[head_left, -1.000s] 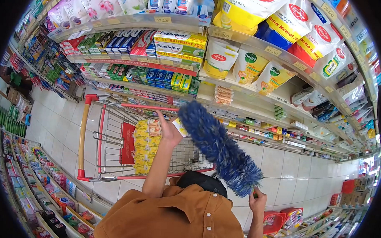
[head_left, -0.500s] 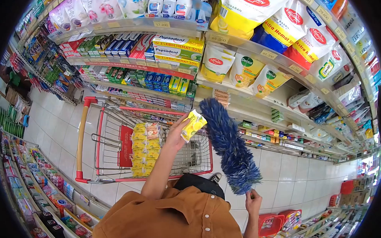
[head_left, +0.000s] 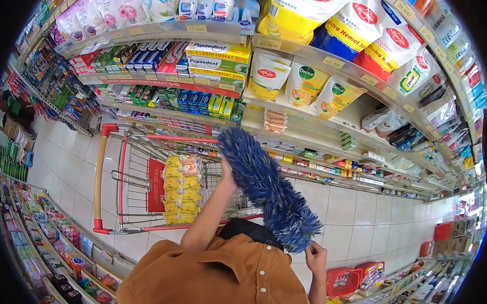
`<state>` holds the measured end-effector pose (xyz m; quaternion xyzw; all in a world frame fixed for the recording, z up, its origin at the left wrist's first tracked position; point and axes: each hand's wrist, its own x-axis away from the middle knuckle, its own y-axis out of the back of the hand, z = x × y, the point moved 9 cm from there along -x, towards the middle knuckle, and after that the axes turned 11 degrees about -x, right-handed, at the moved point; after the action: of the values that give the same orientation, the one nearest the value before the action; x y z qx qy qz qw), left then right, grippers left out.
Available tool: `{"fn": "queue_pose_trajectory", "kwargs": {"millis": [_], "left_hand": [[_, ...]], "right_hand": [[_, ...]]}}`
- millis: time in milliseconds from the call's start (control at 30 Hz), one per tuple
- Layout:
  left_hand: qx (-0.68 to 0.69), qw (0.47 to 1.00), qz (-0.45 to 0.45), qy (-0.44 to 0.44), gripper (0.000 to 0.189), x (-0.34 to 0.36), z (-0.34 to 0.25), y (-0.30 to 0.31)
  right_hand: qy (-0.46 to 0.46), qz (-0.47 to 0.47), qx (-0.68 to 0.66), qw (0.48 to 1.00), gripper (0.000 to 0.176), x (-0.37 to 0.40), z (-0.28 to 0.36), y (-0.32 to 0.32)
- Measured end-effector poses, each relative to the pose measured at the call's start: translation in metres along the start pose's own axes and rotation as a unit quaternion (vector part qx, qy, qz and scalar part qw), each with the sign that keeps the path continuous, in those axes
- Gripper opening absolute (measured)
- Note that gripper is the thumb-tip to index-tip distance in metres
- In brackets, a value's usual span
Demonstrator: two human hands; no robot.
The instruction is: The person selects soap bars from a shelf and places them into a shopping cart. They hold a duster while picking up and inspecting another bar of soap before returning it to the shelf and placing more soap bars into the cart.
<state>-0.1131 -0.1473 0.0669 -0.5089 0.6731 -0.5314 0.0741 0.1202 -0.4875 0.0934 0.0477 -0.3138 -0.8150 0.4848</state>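
Observation:
My right hand (head_left: pixel 315 256) is closed on the lower end of a fluffy blue duster (head_left: pixel 271 188), which slants up and to the left. Behind the duster's upper part is my left hand (head_left: pixel 227 176); its fingers and whatever they hold are mostly hidden. A shopping cart (head_left: pixel 98 178) stands to the left, with yellow packs (head_left: pixel 181 190) stacked inside it. Beyond the duster's tip, a small stack of orange-brown bars (head_left: pixel 275 120) sits on a shelf beneath the yellow and white pouches (head_left: pixel 306 85).
Shelves of toothpaste boxes (head_left: pixel 213 63) and large refill pouches (head_left: pixel 351 19) curve across the top. Low shelves (head_left: pixel 59 239) of packets run along the left. Red baskets (head_left: pixel 344 281) stand on the tiled floor (head_left: pixel 358 225) at the lower right.
The duster has moved left and now covers my left hand's fingers. The small yellow pack seen in that hand earlier is out of sight. The view has shifted slightly.

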Motion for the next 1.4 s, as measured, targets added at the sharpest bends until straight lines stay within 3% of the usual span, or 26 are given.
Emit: {"fn": "queue_pose_trajectory", "kwargs": {"millis": [33, 167, 267, 333, 400, 433, 567, 667, 700, 800, 833, 967, 1133, 1200, 1233, 1267, 1400], "left_hand": [[0.018, 0.999, 0.032, 0.028, 0.077, -0.002, 0.003, 0.001], [0.012, 0.999, 0.024, 0.019, 0.078, 0.007, -0.009, -0.002], [0.198, 0.934, 0.297, 0.001, 0.075, -0.038, 0.003, 0.029], [0.183, 0.954, 0.239, -0.007, 0.072, -0.036, 0.003, 0.034], [0.024, 0.998, -0.060, -0.009, 0.070, -0.003, -0.012, 0.031], [0.036, 0.999, -0.020, -0.025, 0.066, -0.007, -0.012, 0.029], [0.025, 0.998, -0.041, -0.034, 0.057, -0.004, -0.014, 0.036], [0.005, 0.994, -0.004, -0.108, 0.053, -0.019, -0.022, 0.051], [0.035, 0.992, 0.020, -0.124, 0.055, -0.018, -0.029, 0.042], [0.023, 0.994, -0.024, -0.109, 0.066, 0.002, -0.034, 0.025], [0.032, 0.994, -0.016, -0.102, 0.086, 0.005, -0.036, 0.018], [0.025, 0.999, 0.005, -0.035, 0.097, 0.001, -0.029, 0.016], [-0.006, 0.998, -0.037, -0.041, 0.099, 0.006, -0.034, 0.017], [-0.020, 0.997, -0.046, -0.052, 0.100, 0.004, -0.037, 0.021], [-0.017, 0.998, -0.007, -0.054, 0.102, -0.002, -0.034, 0.019], [-0.038, 0.995, -0.068, -0.067, 0.102, -0.006, -0.036, 0.033], [-0.032, 0.993, -0.110, -0.029, 0.104, 0.018, -0.041, 0.012]], "right_hand": [[-0.004, -0.013, 0.025, 1.000, 0.025, -0.001, 0.001, 0.002], [0.029, -0.035, 0.047, 0.998, 0.027, 0.001, 0.022, 0.012], [0.056, -0.017, 0.056, 0.997, 0.027, 0.005, 0.037, 0.016], [0.066, -0.040, 0.068, 0.995, 0.027, 0.006, 0.037, 0.018], [0.043, -0.058, 0.085, 0.994, 0.027, 0.002, 0.040, 0.017], [0.031, -0.067, 0.094, 0.993, 0.027, 0.002, 0.041, 0.018], [0.049, -0.053, 0.079, 0.994, 0.028, 0.003, 0.044, 0.015], [0.061, -0.065, 0.089, 0.992, 0.028, 0.004, 0.049, 0.018], [0.068, -0.072, 0.094, 0.991, 0.028, 0.003, 0.054, 0.018], [0.082, -0.043, 0.104, 0.990, 0.028, 0.003, 0.058, 0.021], [0.087, -0.026, 0.107, 0.990, 0.028, 0.002, 0.058, 0.020], [0.089, -0.080, 0.117, 0.986, 0.028, 0.003, 0.060, 0.027], [0.117, -0.038, 0.107, 0.987, 0.026, 0.003, 0.057, 0.027], [0.090, -0.066, 0.123, 0.986, 0.027, -0.001, 0.052, 0.032], [0.075, -0.078, 0.130, 0.986, 0.027, -0.001, 0.049, 0.033], [0.082, -0.082, 0.119, 0.986, 0.027, -0.001, 0.051, 0.033], [0.084, -0.074, 0.105, 0.988, 0.027, 0.000, 0.051, 0.036]]}}
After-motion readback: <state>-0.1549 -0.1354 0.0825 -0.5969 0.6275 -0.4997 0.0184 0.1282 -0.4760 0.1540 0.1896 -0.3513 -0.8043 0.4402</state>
